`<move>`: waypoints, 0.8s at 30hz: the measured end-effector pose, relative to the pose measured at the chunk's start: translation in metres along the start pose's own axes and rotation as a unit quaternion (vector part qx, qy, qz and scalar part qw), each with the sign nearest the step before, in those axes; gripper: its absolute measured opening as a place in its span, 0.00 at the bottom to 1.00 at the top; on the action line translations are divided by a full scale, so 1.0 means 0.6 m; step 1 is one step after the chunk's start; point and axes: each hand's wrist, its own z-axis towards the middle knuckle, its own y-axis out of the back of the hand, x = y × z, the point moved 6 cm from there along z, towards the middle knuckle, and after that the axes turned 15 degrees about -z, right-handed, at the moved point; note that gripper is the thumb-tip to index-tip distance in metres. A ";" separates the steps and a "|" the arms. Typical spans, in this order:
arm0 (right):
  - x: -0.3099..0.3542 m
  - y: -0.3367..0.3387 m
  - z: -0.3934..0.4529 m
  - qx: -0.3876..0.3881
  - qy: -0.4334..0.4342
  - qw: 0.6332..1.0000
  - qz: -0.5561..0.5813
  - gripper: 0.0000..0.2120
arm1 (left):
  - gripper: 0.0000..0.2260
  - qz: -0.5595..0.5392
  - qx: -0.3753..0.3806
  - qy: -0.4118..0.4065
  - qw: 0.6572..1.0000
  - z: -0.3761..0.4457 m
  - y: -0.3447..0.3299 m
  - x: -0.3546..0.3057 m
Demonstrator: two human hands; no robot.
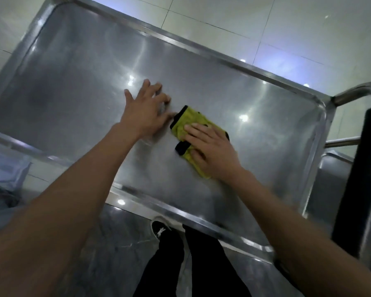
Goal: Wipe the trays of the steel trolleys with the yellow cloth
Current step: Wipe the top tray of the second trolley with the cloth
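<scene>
The top steel tray (73,67) of a trolley fills most of the head view, shiny with light reflections. A yellow cloth (185,123) with black edging lies folded near the tray's middle. My right hand (210,148) presses flat on the cloth with straight fingers, covering its lower right part. My left hand (147,108) rests on the bare steel just left of the cloth, fingers spread, thumb close to the cloth's edge.
A raised rim (180,46) runs round the tray. The trolley's steel handle (356,93) and a black upright part (364,179) stand at the right. A lower tray (330,179) shows beneath at the right. My legs and a black shoe (159,229) are below on the tiled floor.
</scene>
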 end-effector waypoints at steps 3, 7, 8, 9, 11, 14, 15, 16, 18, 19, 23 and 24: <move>0.079 -0.013 -0.068 0.004 -0.005 1.000 0.024 0.19 | 0.33 0.077 0.044 0.005 0.996 -0.015 -0.022 -0.019; 0.140 -0.027 -0.134 -0.010 -0.003 0.999 0.046 0.19 | 0.36 0.042 0.073 0.020 0.996 -0.037 -0.045 -0.035; 0.151 -0.029 -0.149 -0.018 -0.002 0.999 0.051 0.18 | 0.36 0.032 0.071 0.024 0.997 -0.037 -0.045 -0.036; 0.160 -0.031 -0.166 -0.026 -0.003 0.998 0.056 0.18 | 0.35 0.028 0.069 0.026 0.997 -0.036 -0.044 -0.037; 0.173 -0.034 -0.198 -0.036 0.003 0.997 0.066 0.18 | 0.36 0.027 0.066 0.030 0.997 -0.038 -0.043 -0.038; 0.170 -0.029 -0.223 -0.050 0.011 0.996 0.080 0.18 | 0.35 0.029 0.062 0.044 0.997 -0.043 -0.047 -0.041; 0.165 -0.025 -0.223 -0.053 0.008 0.995 0.084 0.17 | 0.34 0.027 0.059 0.046 0.997 -0.044 -0.048 -0.046; 0.157 -0.022 -0.221 -0.051 0.000 0.995 0.087 0.17 | 0.33 0.023 0.056 0.045 0.997 -0.046 -0.049 -0.052; 0.132 -0.017 -0.213 -0.040 -0.026 0.995 0.083 0.17 | 0.30 0.017 0.064 0.041 0.997 -0.045 -0.052 -0.064; 0.113 -0.014 -0.207 -0.036 -0.044 0.995 0.076 0.18 | 0.29 0.019 0.073 0.043 0.996 -0.043 -0.053 -0.067; 0.019 0.005 -0.173 -0.043 -0.107 0.992 0.058 0.20 | 0.26 0.041 0.069 0.048 0.996 -0.034 -0.051 -0.086; -0.004 0.012 -0.160 -0.047 -0.115 0.991 0.055 0.20 | 0.23 0.048 0.056 0.038 0.997 -0.030 -0.051 -0.095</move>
